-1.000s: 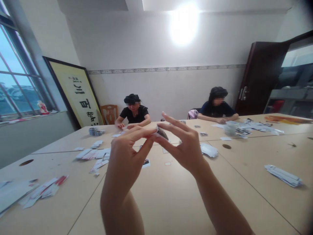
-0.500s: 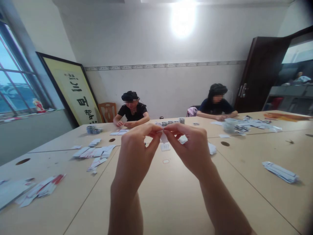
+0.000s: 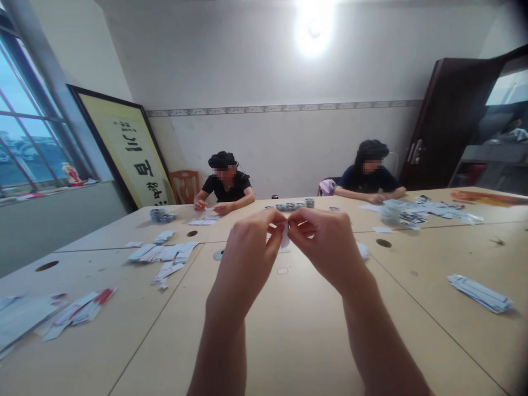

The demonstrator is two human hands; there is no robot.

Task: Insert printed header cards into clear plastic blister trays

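Both my hands are raised over the middle of the table, fingertips meeting. Between them is a small white paper piece, which hangs below the fingertips. My left hand pinches it from the left with thumb and forefinger. From the other side, my right hand grips it in a similar pinch. My fingers cover most of the piece, so its exact shape is hidden. Behind the hands, low stacks of small dark-and-white items stand in a row. A small red-outlined label lies on the tabletop below the hands.
White paper strips lie spread on the left, with more strips nearer me. A bundle of strips rests at right. Across the table sit two people. A clear plastic tub stands among scattered pieces.
The view has shifted slightly, and my hands sit a little further right in it. The white piece is still pinched between them and now shows as a narrower strip.
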